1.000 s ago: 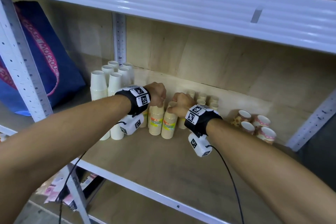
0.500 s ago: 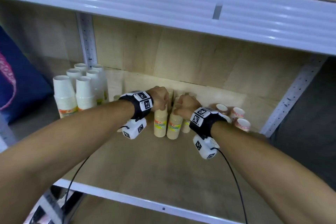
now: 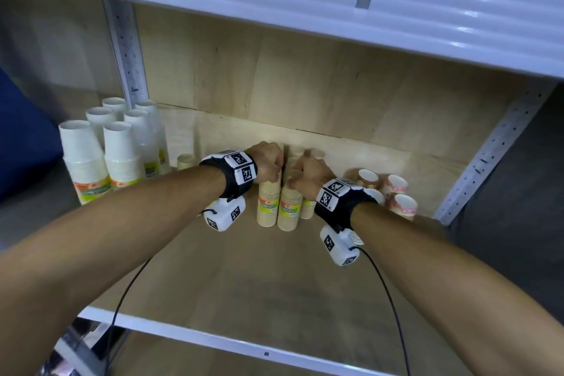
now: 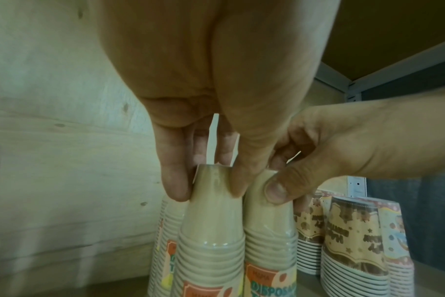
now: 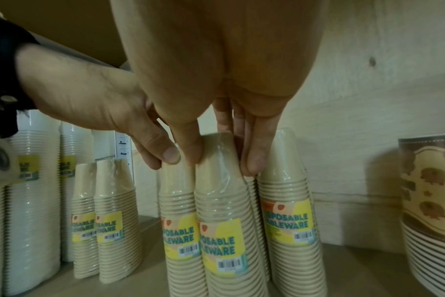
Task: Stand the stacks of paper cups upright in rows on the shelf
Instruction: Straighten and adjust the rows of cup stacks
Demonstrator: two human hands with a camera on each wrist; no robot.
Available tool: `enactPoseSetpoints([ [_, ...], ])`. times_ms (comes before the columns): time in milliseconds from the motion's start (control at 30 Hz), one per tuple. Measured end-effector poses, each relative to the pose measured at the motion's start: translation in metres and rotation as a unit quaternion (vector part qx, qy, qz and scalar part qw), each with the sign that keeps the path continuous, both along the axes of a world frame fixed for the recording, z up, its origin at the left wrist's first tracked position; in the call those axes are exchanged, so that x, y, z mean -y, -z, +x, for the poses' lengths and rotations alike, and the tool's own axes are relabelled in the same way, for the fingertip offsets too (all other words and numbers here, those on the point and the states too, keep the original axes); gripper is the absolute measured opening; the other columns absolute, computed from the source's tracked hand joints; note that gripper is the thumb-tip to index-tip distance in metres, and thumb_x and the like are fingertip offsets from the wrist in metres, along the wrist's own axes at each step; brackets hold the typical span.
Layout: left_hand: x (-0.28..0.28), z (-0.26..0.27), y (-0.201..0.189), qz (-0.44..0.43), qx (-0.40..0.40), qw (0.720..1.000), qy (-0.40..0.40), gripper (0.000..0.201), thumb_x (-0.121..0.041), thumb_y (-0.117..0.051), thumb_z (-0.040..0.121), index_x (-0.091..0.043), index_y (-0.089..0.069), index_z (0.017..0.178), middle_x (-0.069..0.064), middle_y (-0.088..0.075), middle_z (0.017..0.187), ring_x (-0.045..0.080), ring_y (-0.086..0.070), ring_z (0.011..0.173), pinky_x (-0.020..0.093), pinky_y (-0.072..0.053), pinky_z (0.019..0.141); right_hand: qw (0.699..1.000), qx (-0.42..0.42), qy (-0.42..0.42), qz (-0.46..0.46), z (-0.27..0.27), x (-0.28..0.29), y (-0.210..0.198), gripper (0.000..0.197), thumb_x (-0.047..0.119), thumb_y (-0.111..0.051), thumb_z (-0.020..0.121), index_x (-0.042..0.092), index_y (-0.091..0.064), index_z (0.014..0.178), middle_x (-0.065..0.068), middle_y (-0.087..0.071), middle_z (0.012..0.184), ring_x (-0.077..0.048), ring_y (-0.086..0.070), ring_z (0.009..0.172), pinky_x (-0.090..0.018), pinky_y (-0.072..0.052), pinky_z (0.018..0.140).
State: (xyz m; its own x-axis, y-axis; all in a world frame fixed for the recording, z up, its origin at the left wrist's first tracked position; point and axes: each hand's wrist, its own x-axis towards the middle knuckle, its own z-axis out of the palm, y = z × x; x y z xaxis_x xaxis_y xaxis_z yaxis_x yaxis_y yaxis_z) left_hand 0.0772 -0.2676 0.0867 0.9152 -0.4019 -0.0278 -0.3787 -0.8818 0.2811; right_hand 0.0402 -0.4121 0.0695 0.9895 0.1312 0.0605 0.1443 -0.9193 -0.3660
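Several tan wrapped paper cup stacks with yellow labels stand upright on the wooden shelf [image 3: 232,278]. My left hand [image 3: 271,168] pinches the top of the left tan stack [image 3: 268,207] from above, thumb and fingers [image 4: 177,191] on either side of that stack [image 4: 211,231]. My right hand [image 3: 297,175] pinches the top of the neighbouring tan stack [image 3: 288,212] in the same way, seen close as the right hand [image 5: 222,162] on its stack [image 5: 224,211]. The two held stacks touch side by side. A third tan stack [image 5: 285,201] stands just right of them.
White cup stacks [image 3: 91,162] stand in rows at the shelf's left. Two more tan stacks [image 5: 107,211] stand between them and my hands. Patterned cup stacks [image 3: 393,192] stand at the right by the upright post [image 3: 488,159]. The upper shelf [image 3: 305,0] hangs low overhead.
Both hands, each still pinching its tan stack, have moved right, away from the white cups and closer to the patterned ones. The head view has swung right too.
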Motion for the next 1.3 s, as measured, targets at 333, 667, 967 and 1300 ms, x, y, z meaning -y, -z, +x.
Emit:
enactPoseSetpoints([
  [333, 0.001, 0.005, 0.002, 0.004, -0.002, 1.000, -0.002, 0.032, -0.015, -0.072, 0.081, -0.013, -0.068, 0.112, 0.005, -0.067, 0.107, 0.023, -0.063, 0.097, 0.031, -0.054, 0.081, 0.999, 0.001, 0.014, 0.035, 0.002, 0.002, 0.004, 0.022, 0.022, -0.067, 0.079, 0.024, -0.050, 0.065, 0.003, -0.055, 0.073, -0.024, -0.059, 0.083, -0.027, -0.039, 0.063],
  [667, -0.006, 0.003, -0.003, 0.002, -0.024, 1.000, -0.005, 0.035, -0.021, -0.076, 0.080, -0.018, -0.064, 0.113, 0.001, -0.062, 0.108, 0.020, -0.058, 0.094, 0.028, -0.045, 0.072, 0.998, 0.011, 0.037, 0.051, -0.005, -0.001, -0.001, 0.011, 0.023, -0.067, 0.080, 0.015, -0.060, 0.085, 0.002, -0.056, 0.076, -0.022, -0.058, 0.082, -0.021, -0.035, 0.053],
  [967, -0.039, 0.003, -0.037, -0.009, 0.029, 0.998, -0.061, 0.040, -0.037, -0.068, 0.088, -0.022, -0.060, 0.124, 0.002, -0.053, 0.124, 0.020, -0.054, 0.102, 0.028, -0.041, 0.077, 0.995, 0.060, 0.077, 0.013, 0.005, -0.011, -0.035, 0.037, 0.035, -0.066, 0.081, 0.009, -0.059, 0.106, -0.009, -0.062, 0.106, -0.028, -0.061, 0.094, -0.036, -0.053, 0.080],
  [1300, -0.109, 0.009, -0.036, 0.002, 0.006, 0.983, -0.181, 0.050, -0.022, -0.070, 0.087, -0.018, -0.052, 0.134, 0.004, -0.046, 0.138, 0.025, -0.051, 0.120, 0.027, -0.041, 0.082, 0.996, 0.081, -0.011, 0.028, 0.026, -0.079, -0.039, 0.031, 0.027, -0.065, 0.084, 0.015, -0.061, 0.112, -0.008, -0.063, 0.112, -0.028, -0.060, 0.102, -0.029, -0.049, 0.079],
])
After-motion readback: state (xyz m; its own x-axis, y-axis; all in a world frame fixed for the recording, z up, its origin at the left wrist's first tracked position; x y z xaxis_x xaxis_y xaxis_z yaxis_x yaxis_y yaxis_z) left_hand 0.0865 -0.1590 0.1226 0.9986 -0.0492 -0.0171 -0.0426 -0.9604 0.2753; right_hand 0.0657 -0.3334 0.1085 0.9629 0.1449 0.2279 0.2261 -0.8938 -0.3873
